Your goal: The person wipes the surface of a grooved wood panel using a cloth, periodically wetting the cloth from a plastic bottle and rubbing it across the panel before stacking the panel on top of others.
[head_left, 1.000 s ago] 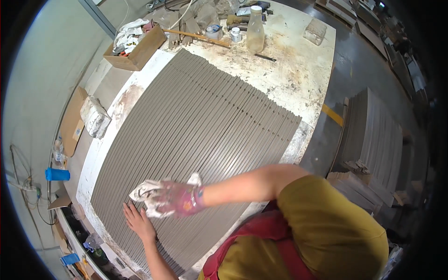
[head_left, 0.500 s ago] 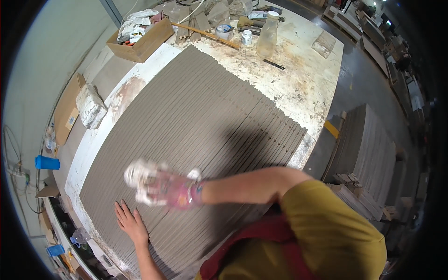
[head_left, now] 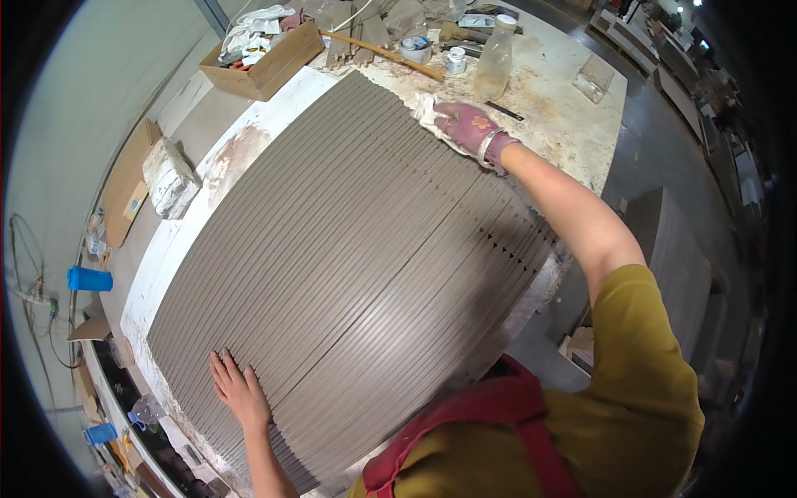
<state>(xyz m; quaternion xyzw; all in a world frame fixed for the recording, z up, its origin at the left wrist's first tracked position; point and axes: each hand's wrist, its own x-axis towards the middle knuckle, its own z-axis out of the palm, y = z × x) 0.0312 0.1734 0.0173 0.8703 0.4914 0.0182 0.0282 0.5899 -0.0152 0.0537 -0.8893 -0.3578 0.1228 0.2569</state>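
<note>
Many long, narrow grey-brown strips [head_left: 332, 241] lie side by side across the worktable, forming one wide ribbed sheet. My bare left hand [head_left: 241, 390] rests flat on the strips at their near left end, fingers stretched out. In a pink patterned glove, my right hand [head_left: 471, 129] presses a white cloth [head_left: 429, 116] against the far right ends of the strips. Its fingers are bent over the cloth and partly hidden by the back of the glove. A row of small dark notches runs across the strips near their right end.
Beyond the strips on the stained white table [head_left: 548, 124] stand a cloudy bottle [head_left: 496, 62], a small white jar [head_left: 456, 60] and a roll of tape [head_left: 415, 50]. A cardboard box of rags [head_left: 264, 70] sits far left, near a wrapped white block [head_left: 170, 178]. Stacked boards [head_left: 664, 274] stand right.
My right hand has swept from the near left of the strips to their far right ends, carrying the white cloth. My left hand stays flat in nearly the same place.
</note>
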